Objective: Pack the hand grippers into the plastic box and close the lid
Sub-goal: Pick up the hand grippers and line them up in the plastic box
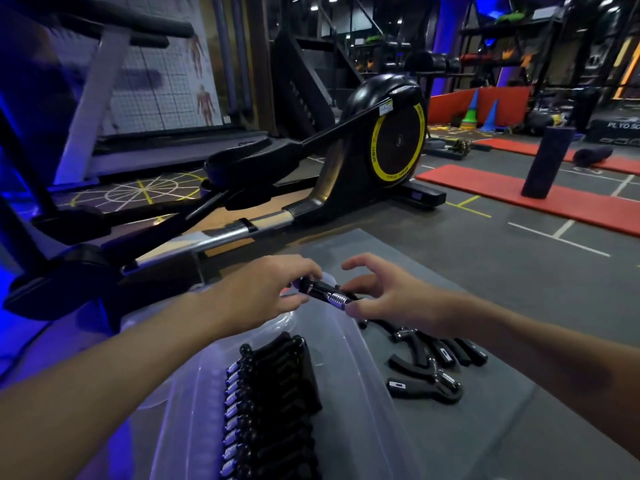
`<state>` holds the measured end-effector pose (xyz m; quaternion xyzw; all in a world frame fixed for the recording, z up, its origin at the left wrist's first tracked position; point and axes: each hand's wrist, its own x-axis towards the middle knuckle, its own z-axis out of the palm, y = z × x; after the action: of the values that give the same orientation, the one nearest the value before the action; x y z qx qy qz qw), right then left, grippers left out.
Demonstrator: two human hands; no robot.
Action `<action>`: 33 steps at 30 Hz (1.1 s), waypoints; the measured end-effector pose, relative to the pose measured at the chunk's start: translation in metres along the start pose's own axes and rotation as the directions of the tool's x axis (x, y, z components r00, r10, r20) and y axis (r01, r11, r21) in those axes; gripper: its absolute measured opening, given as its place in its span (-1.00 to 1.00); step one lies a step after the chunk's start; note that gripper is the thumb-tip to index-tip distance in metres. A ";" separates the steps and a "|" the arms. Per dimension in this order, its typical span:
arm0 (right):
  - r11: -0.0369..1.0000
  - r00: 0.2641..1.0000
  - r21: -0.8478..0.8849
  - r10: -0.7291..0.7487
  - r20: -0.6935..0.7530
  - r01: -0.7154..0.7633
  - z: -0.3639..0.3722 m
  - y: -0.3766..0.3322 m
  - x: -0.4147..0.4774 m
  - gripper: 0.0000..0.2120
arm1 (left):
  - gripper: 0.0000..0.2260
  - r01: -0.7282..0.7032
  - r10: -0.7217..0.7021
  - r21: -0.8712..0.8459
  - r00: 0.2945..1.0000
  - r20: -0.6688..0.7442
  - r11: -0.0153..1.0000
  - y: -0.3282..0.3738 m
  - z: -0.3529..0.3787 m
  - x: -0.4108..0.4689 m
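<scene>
Many hand grippers (273, 403) in plastic box (349, 382)

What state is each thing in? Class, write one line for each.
plastic box: open, lid not on.
packed hand grippers: lined in a row inside the box.
held hand gripper: lifted, pinched between left hand and right hand.
loose hand grippers: lying on the mat, unpacked.
</scene>
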<state>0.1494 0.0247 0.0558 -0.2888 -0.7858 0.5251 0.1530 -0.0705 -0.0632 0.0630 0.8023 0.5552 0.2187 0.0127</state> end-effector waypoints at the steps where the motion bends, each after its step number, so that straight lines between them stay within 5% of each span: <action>1: 1.000 1.000 0.020 0.007 0.022 -0.008 0.002 0.000 0.003 -0.40 | -0.77 -0.004 0.004 -0.008 1.000 0.002 1.000 -0.003 0.000 -0.004; 8: 0.978 0.993 0.195 0.057 0.104 -0.077 0.013 -0.002 0.026 -0.60 | -0.81 0.001 -0.001 -0.056 1.000 -0.013 0.998 -0.019 -0.005 -0.022; 13: 0.998 1.000 0.070 0.006 0.025 -0.008 0.021 -0.001 0.032 -0.72 | -0.82 0.087 -0.093 -0.099 0.994 -0.058 0.991 -0.026 -0.005 -0.034; 25: 0.992 0.995 0.125 -0.003 -0.100 0.015 0.031 0.007 0.048 -0.81 | -0.78 0.107 -0.112 -0.124 0.993 -0.037 0.986 -0.011 -0.002 -0.034; 28: 0.999 0.993 0.036 0.022 -0.117 -0.018 0.029 0.013 0.048 -0.79 | -0.82 0.129 -0.132 -0.122 0.991 -0.019 0.984 -0.014 0.005 -0.031; 33: 0.874 0.987 -0.470 0.158 0.031 -0.125 0.019 0.034 0.037 -0.28 | -0.86 0.209 -0.209 -0.126 0.978 0.009 0.970 -0.028 0.025 -0.022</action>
<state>0.1197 0.0431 0.0143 -0.3556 -0.8704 0.3403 0.0134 -0.0919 -0.0664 0.0256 0.7366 0.6217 0.2524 0.0851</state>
